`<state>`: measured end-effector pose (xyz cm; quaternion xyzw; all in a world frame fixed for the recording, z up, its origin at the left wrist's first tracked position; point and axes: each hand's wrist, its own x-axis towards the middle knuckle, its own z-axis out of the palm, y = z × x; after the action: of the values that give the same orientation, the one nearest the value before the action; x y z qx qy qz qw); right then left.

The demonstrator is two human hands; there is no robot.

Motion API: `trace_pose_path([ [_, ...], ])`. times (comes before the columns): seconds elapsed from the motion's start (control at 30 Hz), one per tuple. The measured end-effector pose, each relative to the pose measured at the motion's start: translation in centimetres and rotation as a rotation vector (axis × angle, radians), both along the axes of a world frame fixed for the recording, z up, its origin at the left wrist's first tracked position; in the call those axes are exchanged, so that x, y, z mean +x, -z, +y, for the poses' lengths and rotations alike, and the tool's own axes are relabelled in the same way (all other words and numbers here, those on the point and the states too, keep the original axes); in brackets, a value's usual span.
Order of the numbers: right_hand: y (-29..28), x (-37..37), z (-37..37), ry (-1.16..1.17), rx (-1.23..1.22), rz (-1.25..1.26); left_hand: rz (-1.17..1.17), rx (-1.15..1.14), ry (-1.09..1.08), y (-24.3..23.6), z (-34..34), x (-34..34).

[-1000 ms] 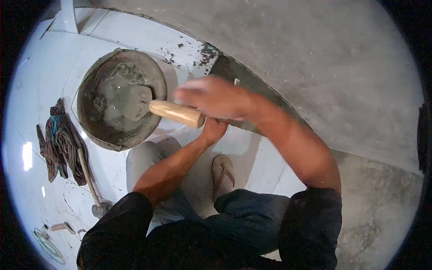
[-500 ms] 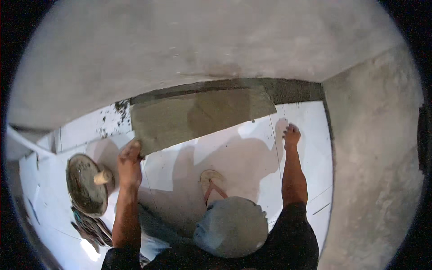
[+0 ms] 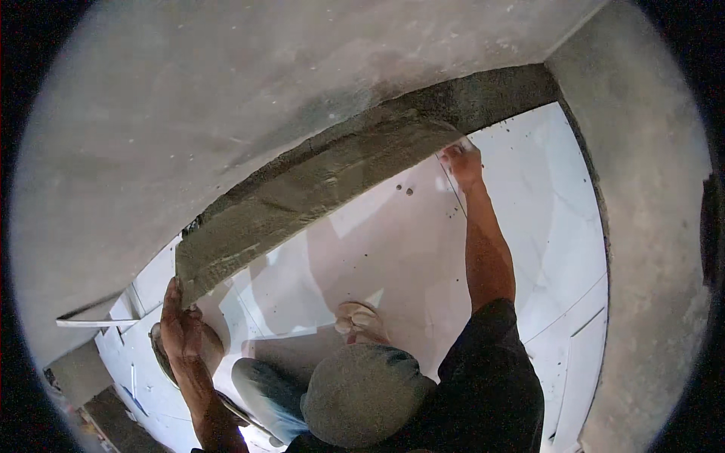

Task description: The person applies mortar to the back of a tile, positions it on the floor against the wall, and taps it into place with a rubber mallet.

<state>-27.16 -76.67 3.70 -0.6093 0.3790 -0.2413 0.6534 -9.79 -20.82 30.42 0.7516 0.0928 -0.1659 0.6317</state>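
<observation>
A long narrow slab [image 3: 317,192] coated in grey mortar spans between my hands, tilted along the base of the wall. My left hand [image 3: 183,321] grips its left end, fingers along the edge. My right hand [image 3: 462,162] is closed on the edge near its right end. Behind the slab lies a dark mortar-covered strip [image 3: 513,94] beside white floor tiles [image 3: 540,181]. The round mortar pan [image 3: 213,355] is mostly hidden behind my left hand and arm.
A plastered wall [image 3: 189,83] rises beyond the slab, meeting a second wall [image 3: 642,226] on the right. A white angled piece [image 3: 91,322] lies at far left. My sandalled foot [image 3: 359,321] and bent legs [image 3: 260,389] are below, on the tiles.
My hands have left the wooden-handled tool and pan. My right hand, apart from the slab half a second ago, now holds its right end. The view has shifted toward the wall corner.
</observation>
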Motion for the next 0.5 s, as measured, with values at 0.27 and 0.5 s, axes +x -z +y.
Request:
trace_pose_path([
  [0.27,-1.5,3.5,-1.1,0.034,0.072,-0.108,0.094,-0.202,-0.057,2.9,2.4,4.2],
  [0.5,3.0,5.4,-3.8,-0.064,-0.185,-0.277,0.094,-0.426,0.003,4.2,2.8,6.3],
])
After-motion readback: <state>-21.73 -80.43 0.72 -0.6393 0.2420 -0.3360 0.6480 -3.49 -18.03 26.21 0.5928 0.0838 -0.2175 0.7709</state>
